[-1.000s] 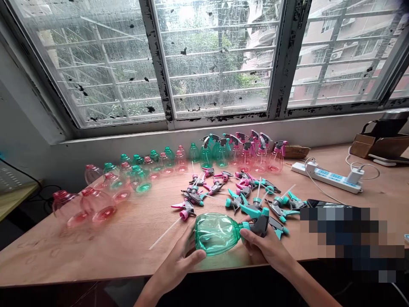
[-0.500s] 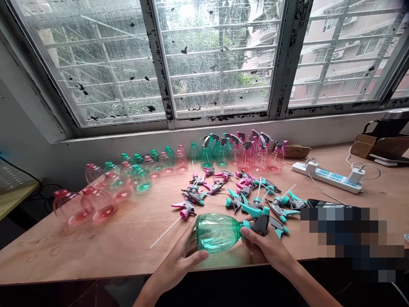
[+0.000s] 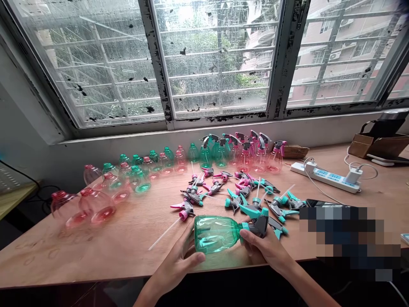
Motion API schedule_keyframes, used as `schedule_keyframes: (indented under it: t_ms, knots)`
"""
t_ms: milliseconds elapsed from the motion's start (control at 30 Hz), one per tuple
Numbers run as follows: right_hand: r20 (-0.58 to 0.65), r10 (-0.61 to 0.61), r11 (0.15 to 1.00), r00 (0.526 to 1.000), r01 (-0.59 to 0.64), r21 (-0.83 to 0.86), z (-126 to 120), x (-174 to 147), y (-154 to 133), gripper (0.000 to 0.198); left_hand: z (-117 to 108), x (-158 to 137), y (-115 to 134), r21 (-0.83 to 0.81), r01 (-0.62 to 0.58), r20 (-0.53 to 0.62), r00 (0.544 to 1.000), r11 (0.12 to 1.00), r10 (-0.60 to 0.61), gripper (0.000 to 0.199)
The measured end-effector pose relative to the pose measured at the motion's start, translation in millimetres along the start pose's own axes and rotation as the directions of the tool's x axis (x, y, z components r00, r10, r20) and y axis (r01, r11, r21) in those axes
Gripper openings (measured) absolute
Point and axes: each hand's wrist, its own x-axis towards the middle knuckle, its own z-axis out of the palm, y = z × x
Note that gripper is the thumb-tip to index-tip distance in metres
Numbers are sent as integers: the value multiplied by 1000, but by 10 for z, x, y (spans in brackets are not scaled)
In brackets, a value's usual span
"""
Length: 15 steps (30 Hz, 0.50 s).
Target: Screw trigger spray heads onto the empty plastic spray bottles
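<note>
A green see-through spray bottle [image 3: 214, 233] lies sideways in the air above the table's front edge, its base to the left. My left hand [image 3: 175, 263] is closed around the base end, thumb in front. My right hand [image 3: 266, 246] grips the neck end at the teal collar [image 3: 244, 227], where a grey and teal trigger sprayer head [image 3: 261, 222] sits on the bottle. Some fingers are hidden behind the bottle. Just beyond my hands lie several loose sprayer heads, among them a pink and grey one [image 3: 185, 209] with a long thin tube [image 3: 163, 234].
Capless pink bottles [image 3: 97, 205] and green bottles [image 3: 140, 181] stand at left. Several bottles with sprayer heads, such as a pink one [image 3: 275, 162], stand by the window wall. A white power strip [image 3: 327, 175] with cables lies at right, near a brown box [image 3: 378, 147]. A blurred patch covers the right front.
The bottle has turned slightly about its length between my hands. Both hands keep their hold, and the whole view has shifted a little.
</note>
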Motion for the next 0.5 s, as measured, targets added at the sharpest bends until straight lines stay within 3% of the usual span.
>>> schedule_keyframes:
  t_ms: [300,500]
  knots:
    - [-33,-4,999,999,5,39,-15,15,20,35,30,-4,8,50,-27,4,1000,998,27,100]
    - [-28,1,999,1000,0,33,-20,18,42,36,26,14,21,17,4,1,1000,1000,-4,82]
